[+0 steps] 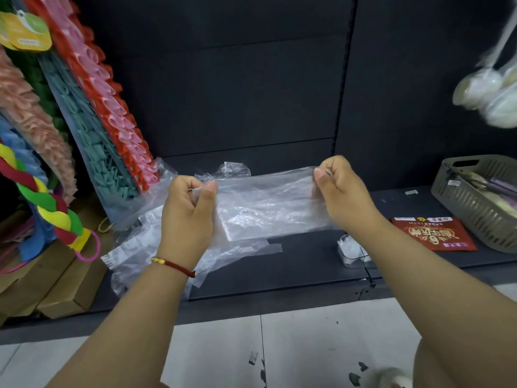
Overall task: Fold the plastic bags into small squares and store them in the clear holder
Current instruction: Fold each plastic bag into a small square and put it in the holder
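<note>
My left hand (pixel 188 217) and right hand (pixel 342 191) each pinch one end of a thin, crinkled clear plastic bag (pixel 263 205), stretched flat between them above the dark shelf (pixel 307 264). More clear bags (pixel 134 247) lie beneath. The red packet (pixel 433 233) carries Chinese print I cannot read. A slotted grey basket (pixel 475 217) sits at right.

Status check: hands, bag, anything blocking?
Left hand and right hand pinch the clear plastic bag, stretched above the dark shelf. More loose bags underneath. Clear holder unobstructed.
</note>
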Available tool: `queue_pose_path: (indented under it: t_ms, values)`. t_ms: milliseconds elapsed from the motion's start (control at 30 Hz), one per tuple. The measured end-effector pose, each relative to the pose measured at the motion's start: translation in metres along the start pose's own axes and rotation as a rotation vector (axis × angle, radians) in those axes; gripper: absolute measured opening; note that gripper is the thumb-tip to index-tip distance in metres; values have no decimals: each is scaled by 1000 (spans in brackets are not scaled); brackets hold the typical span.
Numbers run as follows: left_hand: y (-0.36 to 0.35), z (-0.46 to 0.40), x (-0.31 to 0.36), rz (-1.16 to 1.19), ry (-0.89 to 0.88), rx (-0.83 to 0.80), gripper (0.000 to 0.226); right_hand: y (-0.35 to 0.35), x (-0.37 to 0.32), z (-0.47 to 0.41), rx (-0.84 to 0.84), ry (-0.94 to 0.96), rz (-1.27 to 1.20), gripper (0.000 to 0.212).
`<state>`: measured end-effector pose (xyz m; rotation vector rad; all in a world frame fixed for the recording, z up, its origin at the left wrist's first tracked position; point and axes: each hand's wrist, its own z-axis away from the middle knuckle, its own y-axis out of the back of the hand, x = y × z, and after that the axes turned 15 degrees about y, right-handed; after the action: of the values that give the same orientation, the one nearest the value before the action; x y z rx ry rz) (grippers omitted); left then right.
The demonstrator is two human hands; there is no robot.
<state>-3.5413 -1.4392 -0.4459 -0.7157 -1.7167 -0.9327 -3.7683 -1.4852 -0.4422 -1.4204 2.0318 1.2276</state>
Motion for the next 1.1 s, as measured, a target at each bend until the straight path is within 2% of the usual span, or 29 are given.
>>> queue_pose_path:
  t_ms: [67, 167, 300, 367, 433, 500, 633, 733, 867, 967, 1100]
  values:
    - [-3, 3, 3, -23, -53, 57, 21, -1, -1, 2, 11, 45, 67, 19]
    - [-2, 2, 5, 39, -31, 60, 15, 1, 1, 1, 28, 55, 125, 15]
    - [2, -6, 1, 94, 42, 70, 30, 6, 1, -2, 70, -3, 36, 15]
    - [3, -10, -1, 119, 89, 53, 33, 7, 0, -3, 18, -100, -22, 14]
    - [5, -13, -4, 130, 140, 49, 37, 8, 2, -3, -88, -209, -47, 41]
    - [7, -15, -6, 147, 180, 49, 39, 8, 4, -2, -185, -235, -67, 61]
    - [11, -17, -4, 206, 264, 74, 31, 11, 5, 1, -216, -130, -206, 76]
    - [14, -18, -3, 286, 314, 59, 30, 12, 7, 1, -165, -83, -296, 64]
    - [15, -15, -7, 203, 201, 76, 32, 7, 7, 0, -162, -110, -378, 31]
    - [16, -16, -8, 163, 116, 100, 29, 5, 9, 3, -256, -175, -524, 28]
    - [20, -14, -7, 137, 72, 102, 22, 5, 11, 3, -213, -135, -468, 25]
